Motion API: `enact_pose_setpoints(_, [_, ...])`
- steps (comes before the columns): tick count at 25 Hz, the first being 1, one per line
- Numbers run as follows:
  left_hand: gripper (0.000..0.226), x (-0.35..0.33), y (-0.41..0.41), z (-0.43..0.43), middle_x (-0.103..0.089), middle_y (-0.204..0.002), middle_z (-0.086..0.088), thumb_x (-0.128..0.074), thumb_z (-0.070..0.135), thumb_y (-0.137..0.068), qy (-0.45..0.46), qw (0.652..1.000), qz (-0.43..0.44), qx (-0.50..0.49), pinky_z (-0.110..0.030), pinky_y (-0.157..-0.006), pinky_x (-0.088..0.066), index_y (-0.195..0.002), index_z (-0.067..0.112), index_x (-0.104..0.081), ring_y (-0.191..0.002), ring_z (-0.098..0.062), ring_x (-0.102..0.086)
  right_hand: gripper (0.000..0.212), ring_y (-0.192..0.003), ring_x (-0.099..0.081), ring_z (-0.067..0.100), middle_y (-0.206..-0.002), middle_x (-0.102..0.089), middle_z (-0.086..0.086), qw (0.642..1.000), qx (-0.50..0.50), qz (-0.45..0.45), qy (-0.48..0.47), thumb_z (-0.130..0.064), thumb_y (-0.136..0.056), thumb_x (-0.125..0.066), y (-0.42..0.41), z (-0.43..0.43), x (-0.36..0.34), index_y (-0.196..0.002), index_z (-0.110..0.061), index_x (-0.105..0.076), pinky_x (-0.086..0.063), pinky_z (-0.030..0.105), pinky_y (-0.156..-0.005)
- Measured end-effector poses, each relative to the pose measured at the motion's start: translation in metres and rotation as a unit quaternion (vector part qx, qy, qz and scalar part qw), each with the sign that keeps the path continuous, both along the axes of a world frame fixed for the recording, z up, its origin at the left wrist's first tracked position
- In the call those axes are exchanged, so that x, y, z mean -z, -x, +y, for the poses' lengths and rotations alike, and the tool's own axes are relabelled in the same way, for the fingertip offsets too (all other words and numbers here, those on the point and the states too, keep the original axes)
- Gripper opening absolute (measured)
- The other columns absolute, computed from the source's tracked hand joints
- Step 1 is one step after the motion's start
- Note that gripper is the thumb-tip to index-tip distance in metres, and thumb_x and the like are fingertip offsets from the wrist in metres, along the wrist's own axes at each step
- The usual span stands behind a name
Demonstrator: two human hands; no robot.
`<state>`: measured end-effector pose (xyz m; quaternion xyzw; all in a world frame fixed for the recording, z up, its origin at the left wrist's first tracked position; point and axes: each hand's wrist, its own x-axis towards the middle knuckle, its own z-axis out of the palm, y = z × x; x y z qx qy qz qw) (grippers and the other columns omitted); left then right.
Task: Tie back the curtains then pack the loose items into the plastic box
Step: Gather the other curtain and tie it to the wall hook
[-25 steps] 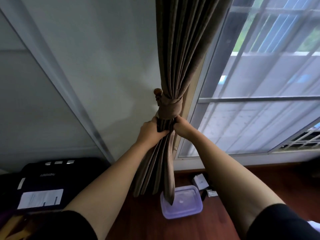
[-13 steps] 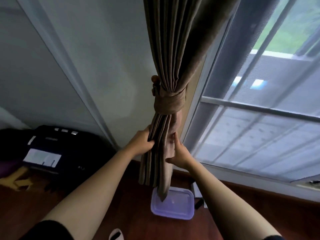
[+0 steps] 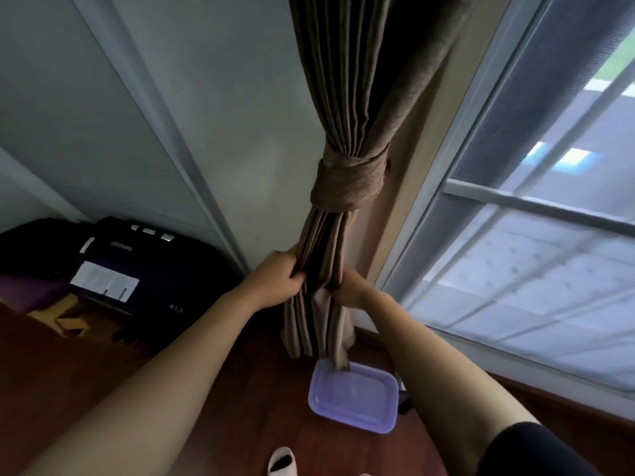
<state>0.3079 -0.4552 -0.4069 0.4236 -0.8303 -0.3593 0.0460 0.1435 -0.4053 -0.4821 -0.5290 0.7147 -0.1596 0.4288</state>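
Tugging hard was the risk: curtain (image 3: 347,80) folds were clamped by left hand (image 3: 278,281) and right hand (image 3: 347,286) below the tieback (image 3: 347,183), which could be dragged loose.

single head view, looking forward and down, close

Nothing legible from my end: black case (image 3: 151,269) has a small white logo (image 3: 121,247) and a white paper label (image 3: 104,281), both too blurred to read.
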Motion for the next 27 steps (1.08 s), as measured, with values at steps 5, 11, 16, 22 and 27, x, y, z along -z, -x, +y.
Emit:
enact_pose_setpoints(5, [0.04,-0.003,0.019,0.008,-0.06,-0.124,-0.012,-0.051,0.012,-0.09,0.001,0.999,-0.001,0.047,-0.031,-0.093,-0.045,-0.13,0.014,-0.047,-0.114,-0.029,-0.056,0.049,-0.114,-0.057,0.037,-0.122,-0.062,0.015,0.991,0.077,0.11,-0.017,-0.022,-0.087,-0.059,0.011,0.047,-0.01,-0.133,-0.013,-0.047,-0.047,0.04,-0.095])
enact_pose_setpoints(11, [0.031,-0.063,0.016,0.02,-0.071,-0.104,-0.005,-0.059,0.012,-0.087,0.037,0.982,0.182,-0.04,-0.025,-0.083,-0.052,-0.118,0.013,-0.061,-0.093,-0.016,-0.067,0.025,-0.079,-0.068,0.01,-0.089,-0.071,-0.003,0.938,0.232,0.034,0.257,-0.02,-0.082,-0.065,-0.004,0.063,-0.111,-0.107,-0.017,-0.064,-0.057,0.032,-0.076])
enact_pose_setpoints(16, [0.019,-0.081,0.023,0.01,-0.073,-0.097,-0.015,-0.059,0.01,-0.089,0.167,0.974,0.155,0.01,-0.018,-0.073,-0.039,-0.102,0.003,-0.07,-0.088,-0.028,-0.068,0.012,-0.061,-0.057,0.027,-0.071,-0.068,0.009,0.908,0.232,0.164,0.309,-0.019,-0.083,-0.062,-0.01,0.056,-0.152,-0.079,-0.008,-0.063,-0.043,0.035,-0.057])
enact_pose_setpoints(22, [0.021,-0.069,0.04,0.018,-0.068,-0.081,-0.025,-0.052,0.01,-0.089,0.227,0.966,0.107,0.068,-0.034,-0.064,-0.042,-0.082,-0.004,-0.066,-0.074,-0.039,-0.064,0.018,-0.053,-0.043,0.019,-0.056,-0.052,0.007,0.875,0.289,0.194,0.337,-0.009,-0.076,-0.068,0.005,0.076,-0.131,-0.063,-0.006,-0.055,-0.03,0.03,-0.053])
enact_pose_setpoints(27, [0.017,-0.09,0.03,0.011,-0.07,-0.072,-0.014,-0.062,0.017,-0.084,0.206,0.97,0.113,0.057,-0.027,-0.06,-0.04,-0.078,0.003,-0.07,-0.067,-0.029,-0.064,0.008,-0.057,-0.063,0.006,-0.065,-0.067,-0.005,0.914,0.204,0.133,0.325,-0.023,-0.078,-0.072,0.021,0.085,-0.157,-0.079,-0.015,-0.07,-0.05,0.025,-0.057])
